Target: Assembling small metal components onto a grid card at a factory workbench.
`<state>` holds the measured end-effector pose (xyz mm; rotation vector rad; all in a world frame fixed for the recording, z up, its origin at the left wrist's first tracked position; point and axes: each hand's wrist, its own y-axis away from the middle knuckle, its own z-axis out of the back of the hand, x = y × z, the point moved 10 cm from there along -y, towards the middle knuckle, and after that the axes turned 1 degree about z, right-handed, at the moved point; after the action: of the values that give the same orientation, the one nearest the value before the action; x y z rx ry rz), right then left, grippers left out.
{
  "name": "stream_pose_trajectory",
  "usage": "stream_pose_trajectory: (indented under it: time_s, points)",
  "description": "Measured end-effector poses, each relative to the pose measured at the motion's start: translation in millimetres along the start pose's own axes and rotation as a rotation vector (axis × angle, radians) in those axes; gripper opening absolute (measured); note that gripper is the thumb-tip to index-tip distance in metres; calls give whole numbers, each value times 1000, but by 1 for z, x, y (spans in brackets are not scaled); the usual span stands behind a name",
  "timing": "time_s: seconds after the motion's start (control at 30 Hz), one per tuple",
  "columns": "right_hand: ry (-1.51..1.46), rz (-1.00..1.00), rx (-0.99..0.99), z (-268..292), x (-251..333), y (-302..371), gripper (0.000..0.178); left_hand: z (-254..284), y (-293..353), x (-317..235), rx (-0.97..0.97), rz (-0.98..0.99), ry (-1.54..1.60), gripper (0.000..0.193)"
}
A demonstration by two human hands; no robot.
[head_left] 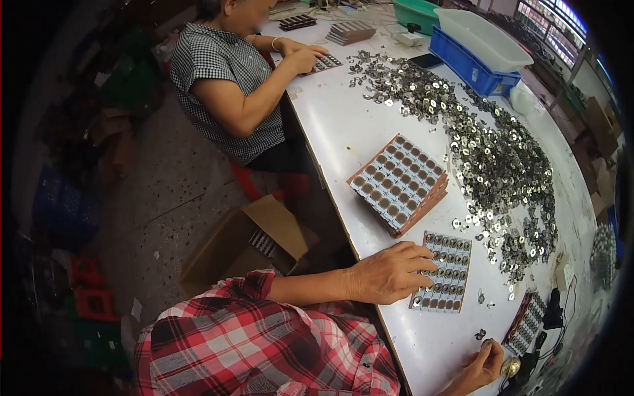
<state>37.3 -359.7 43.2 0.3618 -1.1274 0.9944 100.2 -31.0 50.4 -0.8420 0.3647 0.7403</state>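
Note:
My left hand (391, 272) reaches over the near-left edge of a flat panel (456, 277) set with rows of round metal parts. Its fingers are stretched out and rest on that panel, with the thumb hidden. To the right, my right hand (482, 369) is low over the table with thumb and fingertips pinched together. What they hold, if anything, is too small to make out. A few small dark metal pieces (481, 334) lie just beyond those fingertips. Behind the panel stands a stack of similar panels (399, 178) with brown round spots.
A large spread of loose metal parts (502, 165) covers the table's right side. A blue bin (472, 69) stands at the back, and another filled panel (526, 322) lies near dark cables at right. Across the left, a co-worker (231, 86) handles a panel. A cardboard box (244, 244) is below the edge.

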Motion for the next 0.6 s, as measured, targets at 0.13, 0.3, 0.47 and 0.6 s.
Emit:
stream_pose_trajectory:
  time_s: [0.13, 0.3, 0.47, 0.6]
  points:
    - [103, 73, -14, -3, 3, 0, 8, 3, 0, 0, -16, 3, 21, 32]
    - [57, 48, 59, -8, -12, -1, 8, 80, -13, -51, -229, -244, 80, 32]
    - [22, 110, 2, -10, 12, 3, 14, 256, -93, 121, -499, 277, -157, 56]
    - [20, 216, 1, -5, 2, -1, 20, 328, -104, 300, -491, 808, -197, 73]
